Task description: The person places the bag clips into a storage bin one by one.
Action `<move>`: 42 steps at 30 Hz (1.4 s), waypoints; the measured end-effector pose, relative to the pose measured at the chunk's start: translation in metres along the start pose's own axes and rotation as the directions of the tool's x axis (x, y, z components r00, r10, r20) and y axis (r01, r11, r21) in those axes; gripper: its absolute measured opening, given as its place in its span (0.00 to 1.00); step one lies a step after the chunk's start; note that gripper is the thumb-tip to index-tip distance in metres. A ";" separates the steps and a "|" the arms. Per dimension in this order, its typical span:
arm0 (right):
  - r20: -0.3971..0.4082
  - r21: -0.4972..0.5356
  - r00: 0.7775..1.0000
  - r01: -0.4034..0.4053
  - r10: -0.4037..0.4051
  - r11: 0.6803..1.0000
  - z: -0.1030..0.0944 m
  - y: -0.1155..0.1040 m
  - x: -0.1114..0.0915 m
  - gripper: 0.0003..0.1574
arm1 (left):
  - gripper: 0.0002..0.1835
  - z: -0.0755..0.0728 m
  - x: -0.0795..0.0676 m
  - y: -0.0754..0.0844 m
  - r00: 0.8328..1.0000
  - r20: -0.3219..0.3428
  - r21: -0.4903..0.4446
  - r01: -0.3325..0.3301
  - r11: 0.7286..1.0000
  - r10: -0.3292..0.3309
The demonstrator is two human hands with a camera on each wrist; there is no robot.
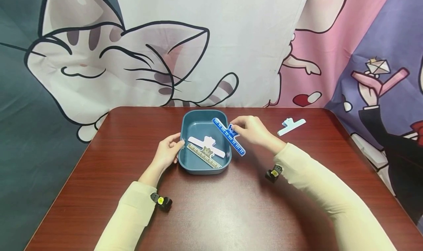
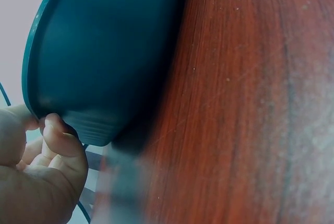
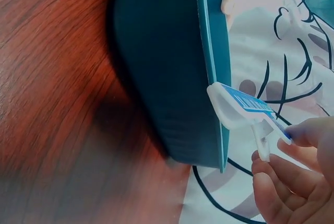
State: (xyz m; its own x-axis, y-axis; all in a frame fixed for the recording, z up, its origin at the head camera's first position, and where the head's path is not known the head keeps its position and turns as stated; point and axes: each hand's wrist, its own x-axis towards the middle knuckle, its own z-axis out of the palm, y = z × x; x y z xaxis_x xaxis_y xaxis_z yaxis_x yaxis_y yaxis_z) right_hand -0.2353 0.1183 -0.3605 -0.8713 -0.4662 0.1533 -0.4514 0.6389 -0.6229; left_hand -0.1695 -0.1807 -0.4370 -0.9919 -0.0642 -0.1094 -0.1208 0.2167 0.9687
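A blue-grey plastic container (image 1: 205, 171) stands on the table with a white clip (image 1: 218, 152) and an olive-and-white clip (image 1: 202, 154) lying inside. At its left side, my left hand (image 1: 165, 150) pinches the rim between thumb and fingers; the left wrist view shows the container's outer wall (image 2: 104, 51) beyond those fingertips. My right hand (image 1: 252, 130) pinches a blue-and-white ruler-edged clip (image 1: 228, 136) by its handle, above the container's right rim. Seen from the right wrist, the clip (image 3: 229, 109) is tilted and overlaps the rim.
Another white clip (image 1: 290, 126) lies on the table to the right, beyond my right hand. The dark red wooden table (image 1: 205, 214) ends at the back against a hanging cartoon cat curtain (image 1: 211, 8). Each wrist carries a small black camera.
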 end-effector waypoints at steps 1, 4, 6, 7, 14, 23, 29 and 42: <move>0.000 0.000 1.000 0.000 0.000 1.000 0.000 -0.001 0.000 0.12 | 0.25 0.000 0.000 0.000 1.000 0.000 -0.001 0.001 1.000 -0.001; -0.004 0.006 1.000 0.006 -0.006 1.000 0.002 -0.004 0.002 0.12 | 0.25 0.000 0.000 0.000 1.000 0.001 -0.005 0.003 1.000 -0.003; -0.008 0.015 1.000 0.014 -0.014 1.000 0.004 -0.006 0.003 0.12 | 0.25 0.000 -0.001 0.000 1.000 0.003 -0.007 0.004 1.000 -0.004; -0.009 0.020 1.000 0.018 -0.018 1.000 0.004 -0.007 0.004 0.12 | 0.25 0.000 -0.001 0.000 1.000 0.003 -0.010 0.004 1.000 -0.004; 0.008 0.042 0.999 0.035 -0.036 0.998 0.010 -0.012 0.007 0.12 | 0.25 0.000 0.000 0.000 1.000 0.004 -0.013 0.002 1.000 -0.002; 0.052 0.034 0.998 0.029 -0.031 0.999 0.016 -0.026 0.008 0.11 | 0.26 0.000 -0.001 0.000 1.000 0.006 -0.018 0.000 1.000 0.000; 0.062 0.044 0.997 0.047 -0.050 0.998 0.021 -0.032 0.010 0.11 | 0.26 0.000 0.000 0.000 1.000 0.003 -0.017 -0.003 1.000 0.003; 0.089 0.038 0.993 0.070 -0.074 0.997 0.035 -0.038 0.010 0.09 | 0.25 0.001 0.001 0.000 1.000 0.000 -0.015 0.005 1.000 -0.005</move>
State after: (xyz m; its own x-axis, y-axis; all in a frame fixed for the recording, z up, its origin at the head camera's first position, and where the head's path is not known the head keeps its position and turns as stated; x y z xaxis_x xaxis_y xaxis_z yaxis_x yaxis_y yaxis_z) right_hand -0.2204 0.0677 -0.3616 -0.8150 -0.5648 0.1294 -0.5040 0.5807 -0.6394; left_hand -0.1702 -0.1796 -0.4373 -0.9913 -0.0653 -0.1142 -0.1252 0.2022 0.9713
